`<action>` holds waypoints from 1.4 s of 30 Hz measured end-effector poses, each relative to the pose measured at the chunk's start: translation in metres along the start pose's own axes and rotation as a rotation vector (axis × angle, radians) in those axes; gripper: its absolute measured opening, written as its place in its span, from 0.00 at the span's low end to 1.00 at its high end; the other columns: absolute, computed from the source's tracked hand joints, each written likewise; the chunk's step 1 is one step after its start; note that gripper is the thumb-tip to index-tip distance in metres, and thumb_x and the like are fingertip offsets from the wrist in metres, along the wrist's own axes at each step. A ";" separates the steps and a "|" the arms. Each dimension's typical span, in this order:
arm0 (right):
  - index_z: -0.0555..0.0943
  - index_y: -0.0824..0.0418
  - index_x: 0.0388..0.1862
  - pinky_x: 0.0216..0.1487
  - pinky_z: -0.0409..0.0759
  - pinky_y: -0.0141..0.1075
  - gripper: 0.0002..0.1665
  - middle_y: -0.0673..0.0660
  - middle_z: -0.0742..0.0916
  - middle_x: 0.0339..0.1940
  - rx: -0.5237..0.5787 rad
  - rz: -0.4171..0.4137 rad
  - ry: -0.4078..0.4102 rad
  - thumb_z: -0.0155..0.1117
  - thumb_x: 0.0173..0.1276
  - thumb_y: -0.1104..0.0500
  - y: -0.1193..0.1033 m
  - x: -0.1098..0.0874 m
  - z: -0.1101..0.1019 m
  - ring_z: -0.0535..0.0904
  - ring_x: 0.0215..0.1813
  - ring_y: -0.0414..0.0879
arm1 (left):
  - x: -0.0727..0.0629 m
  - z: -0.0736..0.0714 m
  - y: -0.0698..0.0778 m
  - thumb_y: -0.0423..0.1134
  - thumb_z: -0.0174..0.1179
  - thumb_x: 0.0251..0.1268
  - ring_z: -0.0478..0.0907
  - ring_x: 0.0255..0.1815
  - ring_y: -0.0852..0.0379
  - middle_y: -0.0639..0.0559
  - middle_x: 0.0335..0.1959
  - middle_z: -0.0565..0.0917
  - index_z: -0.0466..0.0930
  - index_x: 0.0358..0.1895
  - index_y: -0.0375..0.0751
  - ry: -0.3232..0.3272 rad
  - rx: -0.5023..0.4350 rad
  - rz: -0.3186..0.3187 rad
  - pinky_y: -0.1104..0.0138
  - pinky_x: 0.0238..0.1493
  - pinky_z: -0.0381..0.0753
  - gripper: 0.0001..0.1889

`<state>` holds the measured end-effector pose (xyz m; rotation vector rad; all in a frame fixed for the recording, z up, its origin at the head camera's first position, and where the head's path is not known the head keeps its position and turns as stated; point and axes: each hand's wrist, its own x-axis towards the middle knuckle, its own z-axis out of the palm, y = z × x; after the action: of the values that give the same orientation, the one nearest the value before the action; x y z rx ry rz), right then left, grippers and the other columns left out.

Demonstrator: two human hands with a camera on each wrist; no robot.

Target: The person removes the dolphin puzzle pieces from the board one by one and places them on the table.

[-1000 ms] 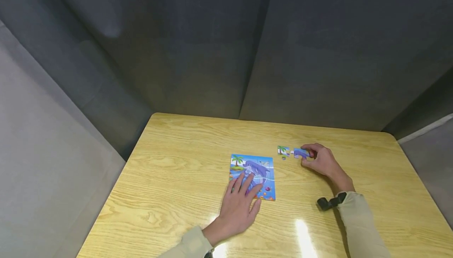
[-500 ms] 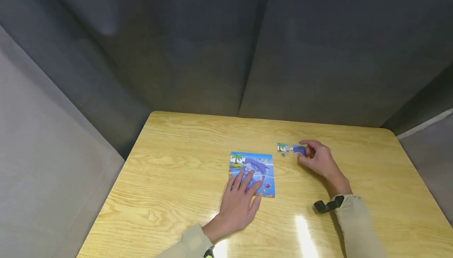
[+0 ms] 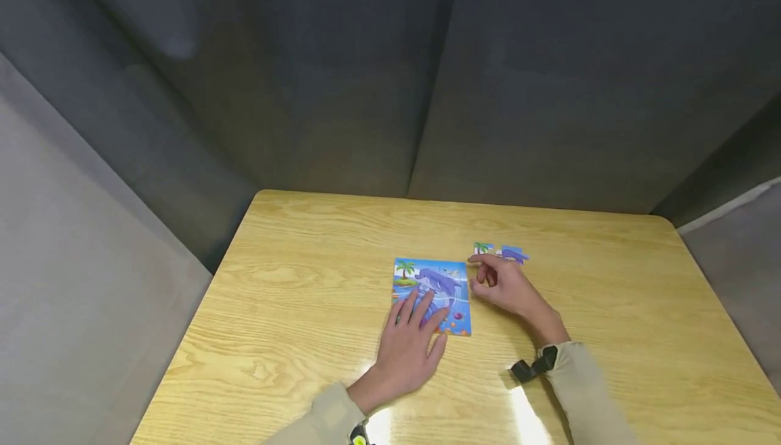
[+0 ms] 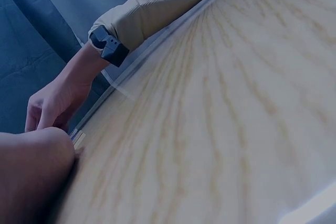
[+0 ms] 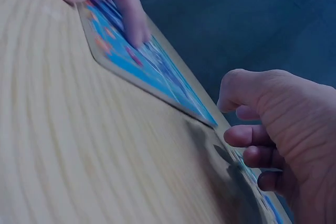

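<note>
R hand (image 3: 503, 285) has its index finger and thumb apart w/ a modest gap btwn them, other fingers curled in twd the palm; nothing visible in its grip in head or R wrist view. It hovers at the right edge of the dolphin jigsaw (image 3: 462, 296), fingertips just beside the board, its shadow (image 5: 223, 177) on the wood below in R wrist view. L hand (image 3: 405, 353) lies palm down, fingers straight & spread over the lower-left part of the same jigsaw, holding no pc, thumb out by the near edge. The jigsaw sits flat approx mid-table, square-ish, w/ a purple dolphin, palm tree islet upper left, blue water and orange bits along the bottom. Beyond R hand, twd the far side & a bit right of the board, are the loose pcs: a palm-tree pc (image 3: 481, 247) and a dolphin pc (image 3: 511, 253), close together, both partly hidden by the hand. Further out: wood-grain table (image 3: 293, 282), bright glare streaks (image 3: 527, 414) on the near side. Both arms come in from the near edge in beige sleeves (image 3: 582, 384); black wrist cam (image 3: 533, 365) on the R wrist, a small device w/ a yellow-green spot (image 3: 358, 439) on the L. Dark grey curtain (image 3: 329, 85) hangs behind the far edge, lighter grey panel (image 3: 79, 262) at left
</note>
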<state>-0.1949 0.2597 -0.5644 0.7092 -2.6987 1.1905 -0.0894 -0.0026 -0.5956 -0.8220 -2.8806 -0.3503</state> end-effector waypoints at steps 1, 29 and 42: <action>0.84 0.68 0.54 0.26 0.70 0.31 0.23 0.49 0.83 0.27 0.005 0.008 -0.016 0.74 0.59 0.66 -0.001 0.001 0.003 0.70 0.24 0.37 | 0.000 0.000 0.000 0.59 0.32 0.85 0.46 0.86 0.40 0.48 0.85 0.55 0.63 0.80 0.61 0.002 0.000 -0.001 0.43 0.81 0.51 0.28; 0.82 0.63 0.55 0.28 0.69 0.33 0.26 0.48 0.76 0.27 -0.184 0.062 -0.107 0.74 0.60 0.53 -0.022 0.010 0.035 0.68 0.27 0.40 | -0.011 -0.003 0.001 0.54 0.33 0.86 0.47 0.86 0.40 0.48 0.85 0.55 0.63 0.81 0.60 -0.026 -0.003 -0.027 0.43 0.81 0.51 0.27; 0.83 0.62 0.53 0.28 0.68 0.33 0.24 0.49 0.77 0.26 -0.173 0.051 -0.110 0.74 0.60 0.53 -0.023 0.007 0.033 0.68 0.27 0.40 | -0.012 -0.002 0.002 0.54 0.30 0.86 0.43 0.87 0.41 0.49 0.86 0.52 0.61 0.81 0.62 -0.056 0.026 -0.032 0.43 0.82 0.48 0.27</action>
<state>-0.1882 0.2201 -0.5696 0.7042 -2.8815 0.9380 -0.0778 -0.0076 -0.5955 -0.7950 -2.9460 -0.2977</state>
